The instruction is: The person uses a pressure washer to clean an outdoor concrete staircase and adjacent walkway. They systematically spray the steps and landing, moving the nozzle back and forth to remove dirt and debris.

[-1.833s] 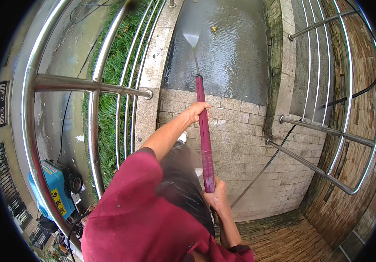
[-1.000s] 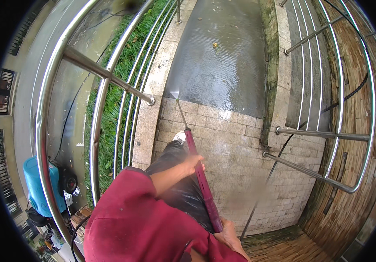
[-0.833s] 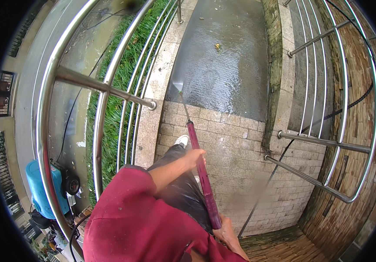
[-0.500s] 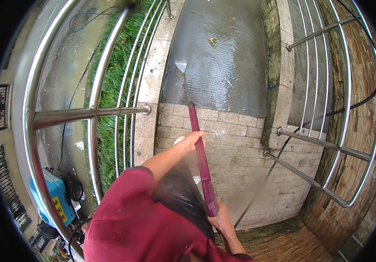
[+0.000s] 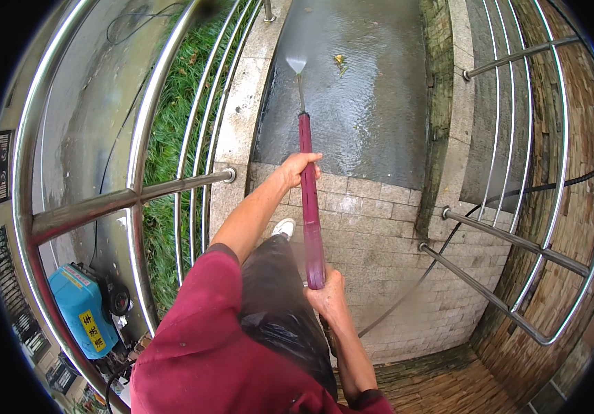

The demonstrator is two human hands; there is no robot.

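Note:
Both my hands hold a long maroon pressure-washer lance (image 5: pixel 309 200). My left hand (image 5: pixel 300 165) is wrapped round its front part, and my right hand (image 5: pixel 326 298) grips the rear end, partly hiding it. The thin metal tube points away from me, with a white fan of spray (image 5: pixel 295 64) at its tip over wet, dark pavement (image 5: pixel 373 110). A yellowish leaf (image 5: pixel 340 58) lies just right of the spray. A white shoe (image 5: pixel 283 226) shows below on pale stone pavers (image 5: pixel 373 269).
Steel railings (image 5: pixel 80 218) (image 5: pixel 518 238) flank me. Left are grass (image 5: pixel 169 124) and a blue wheeled machine (image 5: pixel 80 310). A stone ledge (image 5: pixel 238 117) edges the wet path; a stacked-stone wall (image 5: pixel 566 117) stands right. A black hose (image 5: pixel 407 288) trails across the pavers.
From about a second ago, the lance and both hands have moved forward, away from my body. The spray has swung from the pavers' edge farther out over the dark pavement.

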